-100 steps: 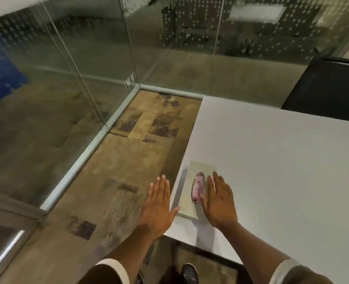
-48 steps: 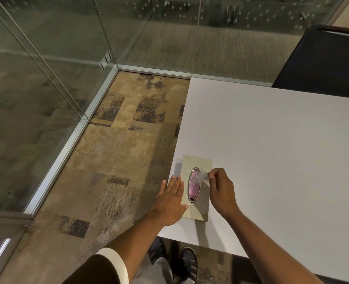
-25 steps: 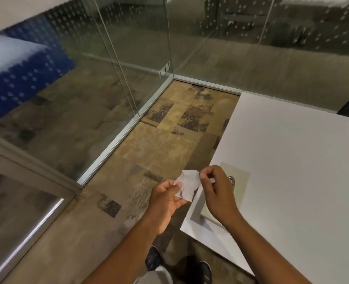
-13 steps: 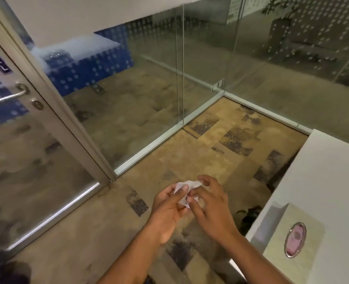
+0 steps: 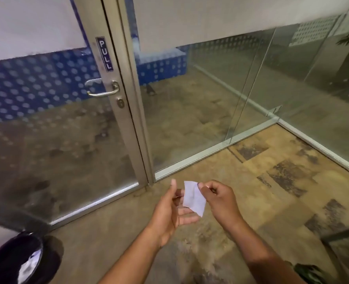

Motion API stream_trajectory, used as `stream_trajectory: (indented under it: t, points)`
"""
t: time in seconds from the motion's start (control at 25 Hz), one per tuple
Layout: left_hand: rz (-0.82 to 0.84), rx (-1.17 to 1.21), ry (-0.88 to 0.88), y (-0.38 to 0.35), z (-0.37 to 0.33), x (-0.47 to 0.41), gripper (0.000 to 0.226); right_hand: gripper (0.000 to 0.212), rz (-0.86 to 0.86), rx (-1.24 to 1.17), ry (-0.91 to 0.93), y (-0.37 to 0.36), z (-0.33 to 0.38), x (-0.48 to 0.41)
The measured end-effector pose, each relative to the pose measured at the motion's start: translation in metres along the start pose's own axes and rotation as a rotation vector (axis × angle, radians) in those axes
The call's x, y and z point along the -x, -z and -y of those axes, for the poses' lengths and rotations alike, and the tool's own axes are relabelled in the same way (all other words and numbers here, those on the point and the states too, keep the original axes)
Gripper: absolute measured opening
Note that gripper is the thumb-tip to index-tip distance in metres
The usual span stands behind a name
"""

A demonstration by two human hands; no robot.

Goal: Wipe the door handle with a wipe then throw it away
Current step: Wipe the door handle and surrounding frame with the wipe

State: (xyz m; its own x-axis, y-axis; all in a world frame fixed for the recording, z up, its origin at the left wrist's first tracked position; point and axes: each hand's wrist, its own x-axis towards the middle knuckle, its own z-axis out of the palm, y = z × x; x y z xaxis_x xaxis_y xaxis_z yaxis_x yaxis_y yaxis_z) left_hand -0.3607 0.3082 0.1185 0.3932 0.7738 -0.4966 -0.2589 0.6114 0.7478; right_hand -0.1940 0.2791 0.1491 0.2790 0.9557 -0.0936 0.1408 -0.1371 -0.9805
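Wipe [image 5: 193, 198] pinched by right hand [image 5: 218, 198] | left hand [image 5: 169, 214] open | door handle [image 5: 103, 89] unobstructed | bin [image 5: 20, 261] lower-left

Pretty dim indoor shot, warm yellowish cast over the carpet floor [image 5: 220, 238]. Light looks soft and even, can't tell where it comes from. Hardly any hard shadows, just a faint dark patch under the hands. The glass wall [image 5: 210, 103] is full of milky reflections and dotted glare. Wide-angle lens bends the door frame [image 5: 126, 99] and the floor rails hard toward the edges. Everything's slightly smeary; the PULL sign [image 5: 104, 53] is readable but soft, and the black bin [image 5: 3, 261] bottom left is mushy.
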Motion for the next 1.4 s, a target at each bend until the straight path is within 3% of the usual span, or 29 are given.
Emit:
stream_trajectory:
  t: [0.12,0.24,0.36,0.44,0.56,0.68,0.8,0.92,1.08,1.24,1.4]
  points:
    - [-0.023,-0.069,-0.114,0.032,-0.027,-0.003,0.068,0.032,0.101,-0.014,-0.008,-0.04,0.018,-0.025]
    - [-0.088,-0.077,-0.184,0.056,-0.054,-0.014,0.024,0.033,0.213,-0.031,-0.016,-0.072,0.029,-0.056]
    - [-0.185,0.04,-0.183,0.084,-0.077,-0.037,0.016,0.033,0.279,-0.063,-0.015,-0.099,0.028,-0.098]
    - [-0.224,0.076,-0.198,0.098,-0.096,-0.052,0.017,0.031,0.322,-0.058,-0.021,-0.114,0.029,-0.127]
    - [-0.334,0.067,-0.235,0.122,-0.134,-0.088,0.02,0.007,0.433,-0.057,-0.043,-0.143,0.038,-0.186]
    - [-0.417,0.055,-0.266,0.133,-0.181,-0.119,0.026,0.01,0.385,0.027,0.007,-0.17,0.054,-0.244]
    - [-0.447,-0.002,-0.314,0.133,-0.225,-0.144,0.02,0.014,0.346,0.112,0.148,-0.193,0.074,-0.294]
    - [-0.539,-0.06,-0.361,0.134,-0.255,-0.171,0.034,0.014,0.291,0.21,0.31,-0.21,0.09,-0.33]
    - [-0.664,-0.076,-0.416,0.138,-0.278,-0.195,0.019,0.011,0.293,0.334,0.543,-0.238,0.101,-0.351]
    - [-0.571,0.031,-0.45,0.144,-0.304,-0.197,0.034,0.016,0.325,0.261,0.609,-0.265,0.111,-0.357]
    - [-0.549,-0.007,-0.537,0.154,-0.347,-0.191,0.037,0.022,0.176,0.252,0.649,-0.291,0.14,-0.378]
